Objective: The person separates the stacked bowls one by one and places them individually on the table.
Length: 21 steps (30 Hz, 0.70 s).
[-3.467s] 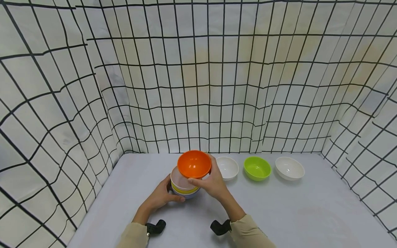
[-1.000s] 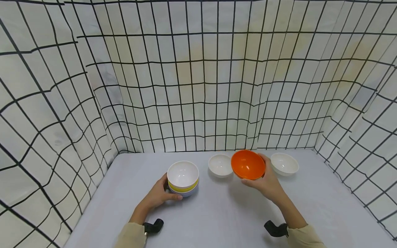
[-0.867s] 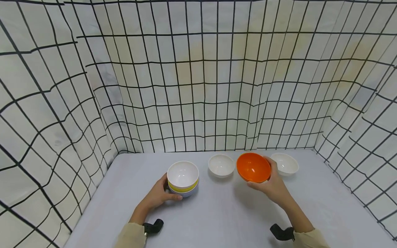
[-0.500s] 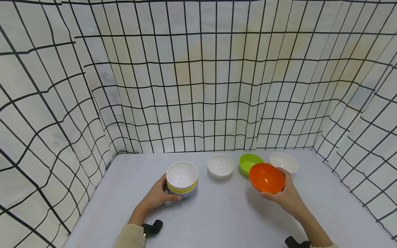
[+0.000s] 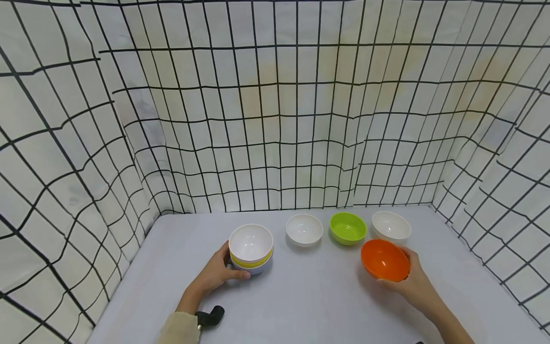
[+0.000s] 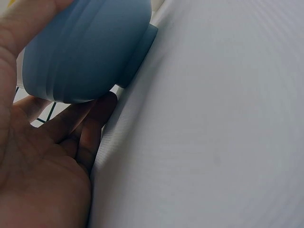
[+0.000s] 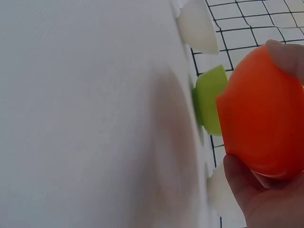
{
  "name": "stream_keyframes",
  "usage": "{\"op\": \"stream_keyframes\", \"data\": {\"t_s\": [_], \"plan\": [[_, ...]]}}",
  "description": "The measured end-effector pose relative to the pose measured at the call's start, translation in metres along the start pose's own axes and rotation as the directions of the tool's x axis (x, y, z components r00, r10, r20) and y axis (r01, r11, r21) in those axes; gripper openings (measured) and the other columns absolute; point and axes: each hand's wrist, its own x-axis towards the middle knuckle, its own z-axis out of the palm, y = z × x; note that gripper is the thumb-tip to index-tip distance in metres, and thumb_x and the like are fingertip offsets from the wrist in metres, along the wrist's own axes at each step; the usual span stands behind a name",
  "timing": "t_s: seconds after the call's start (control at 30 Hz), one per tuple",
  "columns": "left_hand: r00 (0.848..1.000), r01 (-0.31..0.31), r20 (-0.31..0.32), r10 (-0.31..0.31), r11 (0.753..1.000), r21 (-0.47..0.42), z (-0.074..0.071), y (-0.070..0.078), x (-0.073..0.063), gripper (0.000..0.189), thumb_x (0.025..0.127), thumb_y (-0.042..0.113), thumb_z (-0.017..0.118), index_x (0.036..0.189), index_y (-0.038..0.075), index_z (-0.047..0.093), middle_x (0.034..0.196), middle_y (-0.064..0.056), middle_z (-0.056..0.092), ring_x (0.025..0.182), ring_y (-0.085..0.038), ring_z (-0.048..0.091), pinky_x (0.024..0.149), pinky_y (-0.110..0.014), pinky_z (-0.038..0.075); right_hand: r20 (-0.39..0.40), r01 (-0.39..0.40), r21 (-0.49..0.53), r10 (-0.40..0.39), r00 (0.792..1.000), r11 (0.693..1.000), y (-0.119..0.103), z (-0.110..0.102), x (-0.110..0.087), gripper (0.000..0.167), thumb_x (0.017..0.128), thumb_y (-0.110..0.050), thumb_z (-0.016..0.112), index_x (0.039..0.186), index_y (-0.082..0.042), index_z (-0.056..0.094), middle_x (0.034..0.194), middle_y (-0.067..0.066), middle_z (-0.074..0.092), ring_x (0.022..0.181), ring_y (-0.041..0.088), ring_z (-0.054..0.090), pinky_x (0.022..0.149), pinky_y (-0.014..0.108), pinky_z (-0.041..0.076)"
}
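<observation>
My right hand (image 5: 414, 282) holds an orange bowl (image 5: 385, 261) above the right part of the table. In the right wrist view, the thumb and fingers pinch that orange bowl (image 7: 266, 114) by its side, and a shadow lies on the cloth. At centre-left stands a stack of bowls: a white bowl (image 5: 251, 243) on top, yellow rims (image 5: 252, 263) below it and a light blue bowl (image 5: 257, 269) at the bottom. Around the stack's left side curls my left hand (image 5: 216, 272). The left wrist view shows its fingers against the blue bowl (image 6: 95, 52) near the cloth.
Along the back of the table (image 5: 301, 306) stand a white bowl (image 5: 304, 230), a green bowl (image 5: 348, 228) and another white bowl (image 5: 391, 226). Walls of black grid over white sheet (image 5: 275, 105) enclose the back and both sides.
My right hand has lifted the orange bowl off the stack, carried it rightward past the green bowl, then nearer to me. The left hand has stayed at the stack.
</observation>
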Motion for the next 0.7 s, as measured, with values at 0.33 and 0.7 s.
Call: {"op": "stream_keyframes", "data": {"t_s": [0.33,0.7], "plan": [[1.000,0.009,-0.009,-0.009,1.000,0.007,0.001,0.000,0.000,0.111,0.067,0.023,0.097,0.158,0.020,0.033,0.155,-0.007,0.049,0.141,-0.031,0.047,0.124,-0.061,0.026,-0.022,-0.062,-0.076,0.060,0.998,0.995,0.018,-0.010,0.001,0.135,0.075,-0.056,0.086,0.159,0.002,-0.003,0.158,0.033,0.023,0.138,0.050,0.036,0.109,0.067,0.044],[1.000,0.008,-0.012,-0.008,1.000,0.009,0.001,0.000,0.000,0.110,0.067,0.023,0.097,0.157,0.019,0.034,0.153,-0.007,0.051,0.139,-0.031,0.049,0.123,-0.061,0.028,-0.013,-0.104,-0.087,0.103,0.995,0.991,0.030,-0.016,0.005,0.137,0.076,-0.058,0.084,0.157,0.006,-0.005,0.155,0.036,0.023,0.134,0.050,0.039,0.110,0.067,0.043]]}}
